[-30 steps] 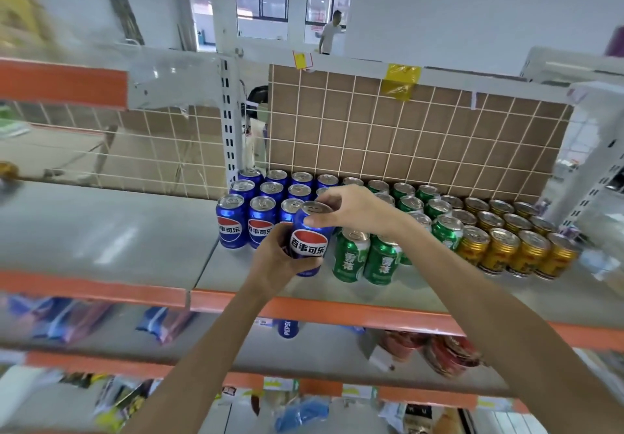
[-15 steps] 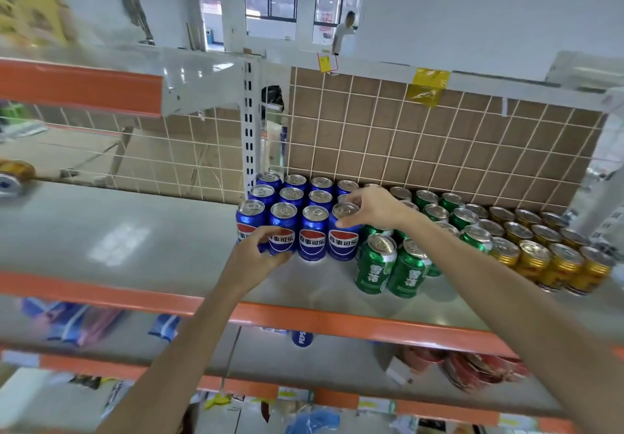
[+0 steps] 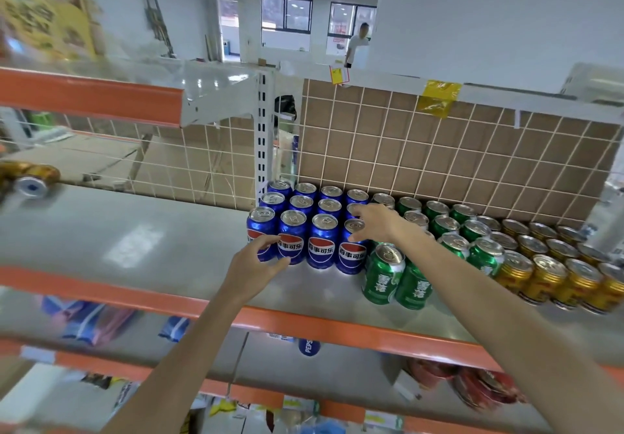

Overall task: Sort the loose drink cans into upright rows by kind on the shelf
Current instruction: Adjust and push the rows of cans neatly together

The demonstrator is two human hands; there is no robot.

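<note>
Blue cans point(image 3: 320, 244) stand upright in rows on the shelf point(image 3: 175, 258), both hands, left hand point(image 3: 256, 261) and right hand point(image 3: 378, 224), loose-fingered and holding nothing, so nudge the front row flush gently

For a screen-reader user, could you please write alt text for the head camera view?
Two bare hands reach to blue cans standing in upright rows on a grey shelf; the left hand is open at the front row and the right hand is open over the cans. Green cans and gold cans stand in rows to the right.
</note>
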